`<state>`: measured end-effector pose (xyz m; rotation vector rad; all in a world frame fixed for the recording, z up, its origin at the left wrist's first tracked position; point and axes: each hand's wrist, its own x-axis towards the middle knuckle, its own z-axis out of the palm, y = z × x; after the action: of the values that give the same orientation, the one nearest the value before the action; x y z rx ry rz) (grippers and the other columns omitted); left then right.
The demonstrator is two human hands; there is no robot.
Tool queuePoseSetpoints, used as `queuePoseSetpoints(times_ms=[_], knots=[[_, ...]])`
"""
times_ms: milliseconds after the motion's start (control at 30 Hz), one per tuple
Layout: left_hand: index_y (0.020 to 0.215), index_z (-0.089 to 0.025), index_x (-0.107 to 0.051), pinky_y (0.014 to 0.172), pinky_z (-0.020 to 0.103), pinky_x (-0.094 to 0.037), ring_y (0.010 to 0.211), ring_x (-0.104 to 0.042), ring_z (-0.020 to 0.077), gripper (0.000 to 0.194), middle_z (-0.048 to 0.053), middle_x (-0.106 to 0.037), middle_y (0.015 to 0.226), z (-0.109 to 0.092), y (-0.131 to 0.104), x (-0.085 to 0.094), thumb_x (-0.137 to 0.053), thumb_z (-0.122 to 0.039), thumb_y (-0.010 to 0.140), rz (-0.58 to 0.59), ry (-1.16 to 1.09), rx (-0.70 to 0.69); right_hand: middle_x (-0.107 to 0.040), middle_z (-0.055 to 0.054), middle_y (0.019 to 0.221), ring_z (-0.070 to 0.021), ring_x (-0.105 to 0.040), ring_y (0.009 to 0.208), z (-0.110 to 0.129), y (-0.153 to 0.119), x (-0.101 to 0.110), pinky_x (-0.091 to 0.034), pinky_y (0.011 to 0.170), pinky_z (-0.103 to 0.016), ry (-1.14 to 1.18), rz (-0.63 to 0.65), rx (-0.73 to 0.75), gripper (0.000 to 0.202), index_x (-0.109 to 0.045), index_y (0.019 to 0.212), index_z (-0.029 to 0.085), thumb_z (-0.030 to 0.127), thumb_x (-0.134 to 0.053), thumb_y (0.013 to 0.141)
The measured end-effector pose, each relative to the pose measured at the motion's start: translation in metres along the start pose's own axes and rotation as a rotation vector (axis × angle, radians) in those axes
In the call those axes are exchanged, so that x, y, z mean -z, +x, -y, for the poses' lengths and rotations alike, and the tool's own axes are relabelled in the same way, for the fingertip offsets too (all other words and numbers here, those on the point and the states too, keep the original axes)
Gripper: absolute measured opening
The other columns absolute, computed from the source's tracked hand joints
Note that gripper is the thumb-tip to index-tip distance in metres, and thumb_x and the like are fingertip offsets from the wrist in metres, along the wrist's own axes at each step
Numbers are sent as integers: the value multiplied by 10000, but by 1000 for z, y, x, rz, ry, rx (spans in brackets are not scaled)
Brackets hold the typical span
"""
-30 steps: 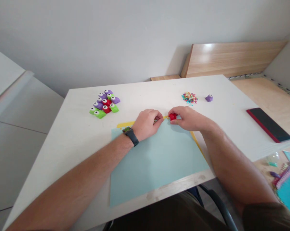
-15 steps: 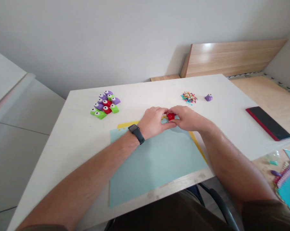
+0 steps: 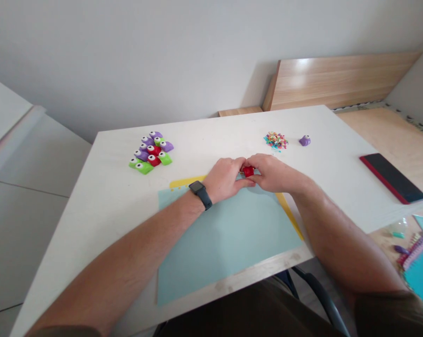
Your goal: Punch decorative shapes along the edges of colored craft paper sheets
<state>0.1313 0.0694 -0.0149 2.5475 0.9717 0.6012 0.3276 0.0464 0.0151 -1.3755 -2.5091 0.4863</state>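
Note:
A small red piece (image 3: 248,172) is pinched between the fingertips of both hands, over the far edge of the light blue sheet (image 3: 229,234). My left hand (image 3: 226,178) grips it from the left, with a dark watch on the wrist. From the right, my right hand (image 3: 270,172) closes its thumb and fingers on the same piece. At the back left lies a cluster of purple, green and red pieces (image 3: 150,152), each with a white eye. A single purple piece with an eye (image 3: 304,140) sits at the back right.
Small multicoloured bits (image 3: 276,141) form a pile at the back of the white table (image 3: 120,206). A black tablet-like object with a red edge (image 3: 392,178) lies at the right. Yellow shows under the blue sheet's edges. Beyond stands a wooden board (image 3: 338,84).
Both hands keep their hold on the red piece, which looks slightly turned between the fingers. The camera's view has shifted a little.

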Motion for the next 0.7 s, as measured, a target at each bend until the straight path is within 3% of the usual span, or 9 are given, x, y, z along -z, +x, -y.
queuePoseSetpoints(times_ms=[700], knots=[[1085, -201, -626, 784, 358, -476, 891, -676, 256, 395, 68, -730, 970, 0, -4, 2, -701, -533, 884, -32, -6, -17, -720, -81, 970, -227, -641, 912, -2, -1, 1, -440, 832, -320, 62, -15, 49, 119, -673, 976, 175, 192, -611, 875]])
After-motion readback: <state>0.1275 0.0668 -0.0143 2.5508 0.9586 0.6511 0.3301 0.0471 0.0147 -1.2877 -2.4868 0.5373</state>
